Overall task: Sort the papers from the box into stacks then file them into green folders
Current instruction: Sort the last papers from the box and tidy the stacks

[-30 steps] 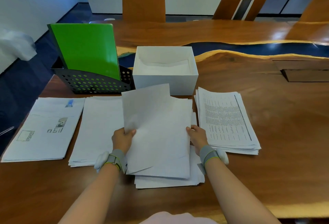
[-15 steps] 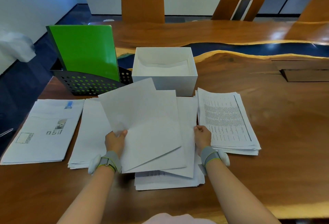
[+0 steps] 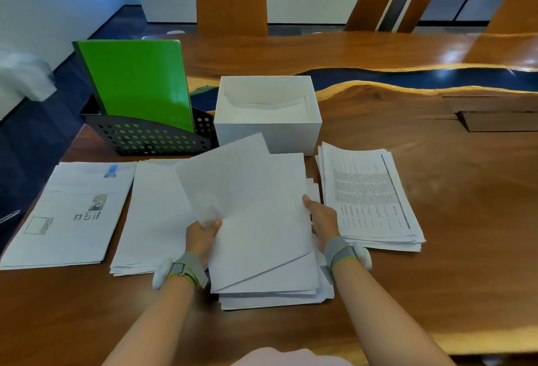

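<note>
**At the middle stack: sorting in hand, folders not yet used**

Near the front edge of the table [image 3: 436, 263], I see both hands on a small bundle of sheets [image 3: 256, 205] held just above the middle stack [image 3: 276, 300]. The left hand [image 3: 203, 234] pinches the top sheet at its lower left part, thumb on top, and this sheet is turned out of line with the others. The right hand [image 3: 321, 220] holds the right edge of the bundle, thumb on top. Its other fingers are hidden under the paper.

From the bundle, the white box [image 3: 267, 135] is at 12 o'clock, with some paper lying in it. The green folders [image 3: 136, 80] stand in a black rack [image 3: 151, 138] at 11 o'clock. At 9 o'clock lies a plain stack [image 3: 154, 211], and further out a picture stack [image 3: 72, 214]. At 3 o'clock lies a printed stack [image 3: 369, 191].

I judge this to be the sorting step. The next move calls for lifting the top sheet free while the right hand keeps the rest from sliding. Then it goes squarely on the matching stack. The sheet looks blank to me, so I cannot tell which stack that is. Filing comes after the box is emptied.
</note>
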Motion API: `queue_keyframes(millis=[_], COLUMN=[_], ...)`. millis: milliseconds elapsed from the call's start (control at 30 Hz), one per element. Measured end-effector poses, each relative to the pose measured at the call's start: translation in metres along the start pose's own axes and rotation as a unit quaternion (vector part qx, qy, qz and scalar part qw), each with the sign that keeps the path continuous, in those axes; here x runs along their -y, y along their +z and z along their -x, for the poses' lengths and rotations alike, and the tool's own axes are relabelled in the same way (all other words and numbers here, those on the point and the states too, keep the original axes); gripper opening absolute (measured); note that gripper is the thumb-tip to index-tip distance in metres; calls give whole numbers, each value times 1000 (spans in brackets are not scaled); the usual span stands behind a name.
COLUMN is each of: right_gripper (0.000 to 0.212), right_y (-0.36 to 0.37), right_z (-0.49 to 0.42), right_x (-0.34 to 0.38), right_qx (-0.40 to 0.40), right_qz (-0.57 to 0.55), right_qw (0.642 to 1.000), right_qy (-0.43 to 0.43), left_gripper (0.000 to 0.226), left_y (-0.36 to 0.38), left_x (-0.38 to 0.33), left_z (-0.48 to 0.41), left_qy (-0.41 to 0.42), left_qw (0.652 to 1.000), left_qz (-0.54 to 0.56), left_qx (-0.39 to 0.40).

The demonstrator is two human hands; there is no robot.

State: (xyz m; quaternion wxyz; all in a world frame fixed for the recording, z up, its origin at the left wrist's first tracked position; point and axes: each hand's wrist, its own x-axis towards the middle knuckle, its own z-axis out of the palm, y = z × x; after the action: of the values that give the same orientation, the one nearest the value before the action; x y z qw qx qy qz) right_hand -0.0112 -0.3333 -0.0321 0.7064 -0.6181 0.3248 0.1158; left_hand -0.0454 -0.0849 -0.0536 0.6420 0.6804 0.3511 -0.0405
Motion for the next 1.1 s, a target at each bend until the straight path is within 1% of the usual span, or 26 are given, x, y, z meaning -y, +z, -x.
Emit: queue_keyframes(millis=[100, 133, 200, 267, 333, 400, 467, 533, 600, 667, 767, 800, 867, 1033, 1100], right_gripper=[42, 45, 43, 45, 42, 53, 59, 55, 49, 47, 63, 65, 61, 32, 32], right_y=[0, -1, -2, -3, -3, -3, -6, -12, -17, -19, -14, -13, -13, -15, -14], right_z=[0, 2, 3, 5, 5, 4, 0, -4, -6, -6, -4, -3, -2, -1, 1], right_x=[-5, -5, -4, -4, -6, -6, -6, -8, -9, -11, -14, -15, -16, -18, -17], right_qx=[-2, -8, -22, -50, -78, -99, -117, -119, -118, -122, -132, -131, -126, -89, -82], right_qz=[9, 2, -6, -11, -13, -10, 16, 49, 65, 65, 62, 55, 30, 10, 14], right_qw=[999, 999, 998, 997, 995, 992, 989, 988, 987, 987, 986, 987, 990, 995, 996], right_qy=[-43, -48, -56, -56, -55, -71, -87, -91, -89, -87, -83, -76, -57, -41, -36], left_gripper=[8, 10, 26, 32, 25, 21, 30, 35, 36, 37, 39, 39, 37, 36, 37], left_y=[4, 5, 6, 6, 2, -3, -13, -25, -34, -36, -27, -23, -15, 4, 9], left_x=[-1, -1, -1, 0, 0, -3, -5, -8, -7, -6, -4, -2, 0, 6, 7], left_z=[5, 6, 8, 6, 3, -1, -8, -14, -19, -20, -14, -12, -8, 1, 4], left_qy=[0, -6, -21, -12, 23, 47, 54, 50, 47, 43, 34, 34, 34, 17, 23], left_qw=[999, 998, 996, 998, 999, 996, 990, 988, 987, 988, 990, 990, 990, 988, 983], left_qz=[29, 40, 56, 35, -25, -79, -120, -132, -136, -139, -138, -138, -136, -126, -148], left_qx=[27, 42, 66, 51, 14, -14, -46, -69, -72, -55, -20, -10, 12, 88, 106])
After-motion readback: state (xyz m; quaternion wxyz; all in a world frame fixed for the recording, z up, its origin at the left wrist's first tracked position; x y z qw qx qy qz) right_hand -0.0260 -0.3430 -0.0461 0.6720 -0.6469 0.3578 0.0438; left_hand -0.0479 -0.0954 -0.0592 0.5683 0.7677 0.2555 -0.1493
